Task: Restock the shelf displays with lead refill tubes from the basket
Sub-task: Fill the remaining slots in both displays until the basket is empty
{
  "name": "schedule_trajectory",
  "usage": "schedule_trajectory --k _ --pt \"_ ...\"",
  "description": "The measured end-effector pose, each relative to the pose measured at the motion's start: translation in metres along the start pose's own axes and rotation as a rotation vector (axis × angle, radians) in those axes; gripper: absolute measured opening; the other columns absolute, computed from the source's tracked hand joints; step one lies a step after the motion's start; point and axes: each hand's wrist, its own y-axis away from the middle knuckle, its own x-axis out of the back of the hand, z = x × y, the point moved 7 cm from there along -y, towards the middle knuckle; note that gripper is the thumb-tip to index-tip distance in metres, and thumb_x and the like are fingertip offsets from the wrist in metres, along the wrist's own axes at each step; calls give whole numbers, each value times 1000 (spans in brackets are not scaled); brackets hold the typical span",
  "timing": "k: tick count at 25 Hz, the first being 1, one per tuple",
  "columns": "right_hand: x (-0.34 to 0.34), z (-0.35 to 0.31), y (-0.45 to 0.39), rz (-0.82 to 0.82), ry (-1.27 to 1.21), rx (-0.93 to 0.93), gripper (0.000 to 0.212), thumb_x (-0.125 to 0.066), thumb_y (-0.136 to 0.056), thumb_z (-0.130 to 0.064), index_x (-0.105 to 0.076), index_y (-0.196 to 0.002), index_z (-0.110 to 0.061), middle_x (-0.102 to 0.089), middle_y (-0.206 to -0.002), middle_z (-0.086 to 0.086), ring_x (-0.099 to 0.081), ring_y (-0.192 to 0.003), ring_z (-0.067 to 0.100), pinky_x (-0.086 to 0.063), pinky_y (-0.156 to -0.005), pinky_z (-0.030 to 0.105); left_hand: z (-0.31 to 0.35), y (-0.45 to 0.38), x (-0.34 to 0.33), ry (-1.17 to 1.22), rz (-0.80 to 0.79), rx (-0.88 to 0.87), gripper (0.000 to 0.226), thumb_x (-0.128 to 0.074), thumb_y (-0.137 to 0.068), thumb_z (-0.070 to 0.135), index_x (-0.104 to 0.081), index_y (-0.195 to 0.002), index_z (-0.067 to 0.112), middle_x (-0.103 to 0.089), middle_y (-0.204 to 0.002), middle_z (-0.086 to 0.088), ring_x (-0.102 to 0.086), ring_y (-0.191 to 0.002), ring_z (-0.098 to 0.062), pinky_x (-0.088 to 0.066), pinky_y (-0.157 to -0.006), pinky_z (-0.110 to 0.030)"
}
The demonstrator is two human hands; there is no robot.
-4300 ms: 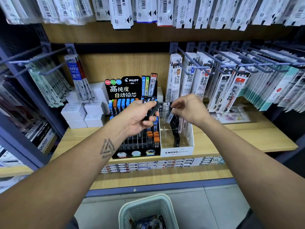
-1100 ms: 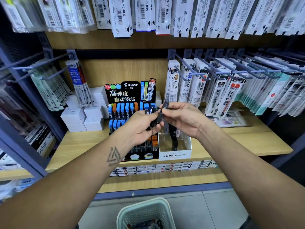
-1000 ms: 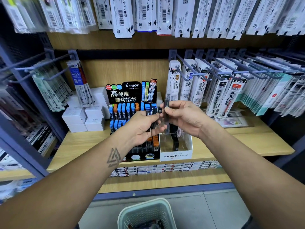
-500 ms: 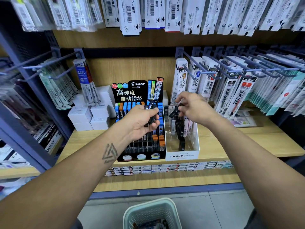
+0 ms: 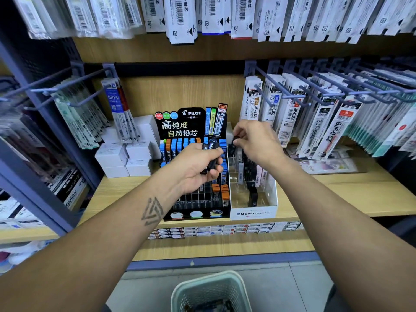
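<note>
My left hand (image 5: pixel 198 166) grips a small bunch of dark lead refill tubes (image 5: pixel 212 152) in front of the black Pilot display (image 5: pixel 191 124). My right hand (image 5: pixel 255 143) pinches one dark tube (image 5: pixel 234 140) over the back rows of the clear-and-white MONO display box (image 5: pixel 254 212). That box holds several black, grey and pink tubes in its compartments. The pale green basket (image 5: pixel 211 291) stands on the floor below, with dark packs inside.
White boxes (image 5: pixel 126 157) are stacked left of the Pilot display. Refill packs hang from blue pegs (image 5: pixel 290 93) at right, left and above. A wooden shelf (image 5: pixel 337 194) carries both displays; small boxes line the ledge under it.
My right hand took one tube from the bunch in my left hand and carried it up and right, over the back of the MONO box. The left hand stayed put.
</note>
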Motion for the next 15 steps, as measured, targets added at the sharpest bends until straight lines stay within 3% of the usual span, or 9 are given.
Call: schedule_trajectory --k 6,9,11,15 --pt "-11 -3 -1 5 74 6 17 -77 -88 -22 -75 -103 -30 -70 -104 1 -66 -97 25 -55 -87 40 -5 -1 -2 10 -22 26 36 -60 -99 6 -51 -130 -7 -56 -72 -10 -50 -53 -17 -35 -36 -19" --pt "-14 -1 -2 23 -38 -22 13 -79 -86 -18 -77 -96 -26 -69 -93 -4 -66 -89 19 -56 -85 37 -7 1 -5 8 -54 48 23 -60 -99 6 -57 -121 0 -56 -70 -10 -50 -53 -16 -34 -36 -18" --pt "-14 4 -1 33 -115 -75 9 -80 -85 -17 -77 -89 -25 -65 -81 -10 -66 -84 15 -57 -79 35 -8 2 -5 13 -57 48 27 -60 -99 6 -57 -124 -3 -56 -69 -10 -50 -53 -16 -34 -36 -18" --pt "-17 8 1 38 -80 -99 8 -81 -84 -22 -78 -91 -26 -74 -92 -6 -68 -90 15 -51 -77 27 -10 2 -4 19 -63 47 21 -59 -99 5 -59 -120 0 -56 -66 -9 -50 -50 -16 -34 -35 -18"
